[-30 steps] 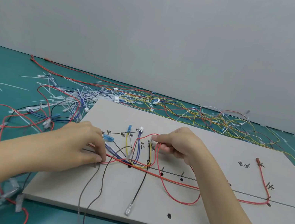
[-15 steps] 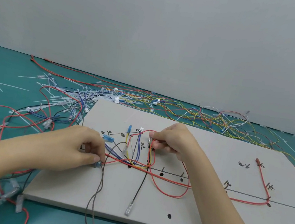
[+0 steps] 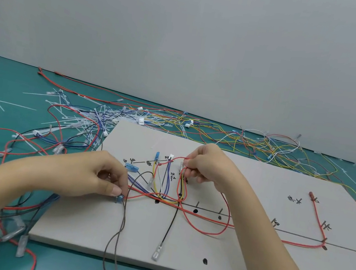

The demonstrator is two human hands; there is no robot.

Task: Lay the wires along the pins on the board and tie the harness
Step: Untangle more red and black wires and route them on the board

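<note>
Over board [image 3: 246, 254]: right hand [image 3: 210, 164] pinching red wire [image 3: 203, 231].

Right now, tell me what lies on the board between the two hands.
In the head view, between the left hand and right hand stand short upright wires (yellow, white, blue) with a blue connector.

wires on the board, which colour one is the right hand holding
The red wire: the right hand pinches its loop near the top pins, while the yellow, blue and black wires lie untouched beside it.
</note>
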